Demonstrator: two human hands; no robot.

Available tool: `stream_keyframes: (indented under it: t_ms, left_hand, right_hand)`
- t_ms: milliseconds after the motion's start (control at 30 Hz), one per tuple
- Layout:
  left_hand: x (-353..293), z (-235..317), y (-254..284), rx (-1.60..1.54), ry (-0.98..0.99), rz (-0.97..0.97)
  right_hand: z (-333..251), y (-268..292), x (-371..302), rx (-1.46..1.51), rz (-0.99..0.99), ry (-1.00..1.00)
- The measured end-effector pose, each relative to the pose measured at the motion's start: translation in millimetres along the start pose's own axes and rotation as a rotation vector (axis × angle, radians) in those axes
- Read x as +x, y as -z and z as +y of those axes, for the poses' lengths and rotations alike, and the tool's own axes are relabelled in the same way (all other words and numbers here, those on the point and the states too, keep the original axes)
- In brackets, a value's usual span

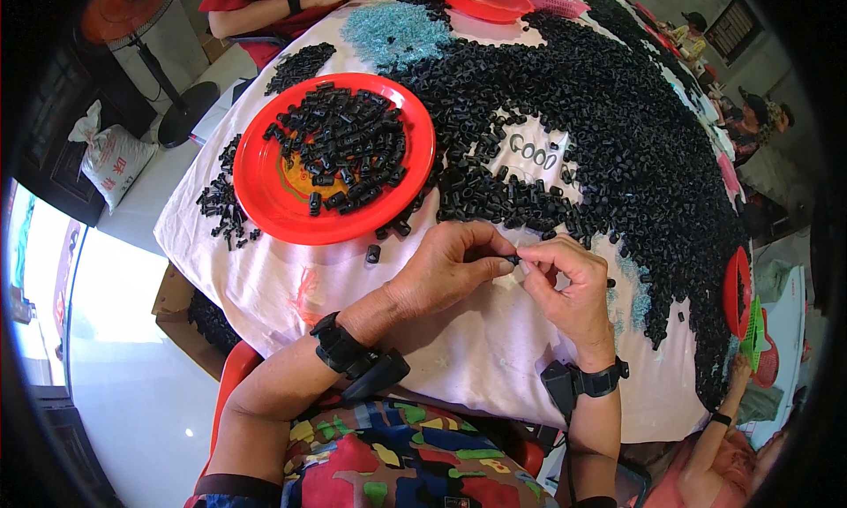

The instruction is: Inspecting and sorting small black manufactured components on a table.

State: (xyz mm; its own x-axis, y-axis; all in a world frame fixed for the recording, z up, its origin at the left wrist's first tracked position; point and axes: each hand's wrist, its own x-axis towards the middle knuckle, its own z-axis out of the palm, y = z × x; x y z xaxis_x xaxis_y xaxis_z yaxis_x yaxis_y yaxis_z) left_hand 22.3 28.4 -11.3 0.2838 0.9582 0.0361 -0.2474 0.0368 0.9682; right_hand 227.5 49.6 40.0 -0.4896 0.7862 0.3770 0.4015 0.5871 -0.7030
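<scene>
Piece [513,260], small and black, lies directly between left hand [445,270] and right hand [572,283], both pinching it, long axis unclear.

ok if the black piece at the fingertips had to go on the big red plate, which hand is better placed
Probably the left hand: it is nearer the red plate, which lies to the left, and its fingertips are at the black piece. The right hand sits farther off.

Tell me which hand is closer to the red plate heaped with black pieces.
Left. The left hand is off the near right edge of the red plate; the right hand is farther right, past the left hand.
</scene>
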Motion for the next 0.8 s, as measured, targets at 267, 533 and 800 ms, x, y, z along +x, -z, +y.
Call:
stream_keyframes:
  t_ms: [267,533,800]
  left_hand:
    - [-2,4,-1,0.238,-0.021,0.031]
    - [-5,5,-9,0.399,-0.103,0.078]
    - [-2,4,-10,0.373,-0.109,0.098]
  right_hand:
    - [1,-2,0,-0.012,-0.009,0.054]
    - [4,-2,-4,-0.002,-0.059,-0.081]
    - [6,-2,-1,0.011,-0.027,-0.125]
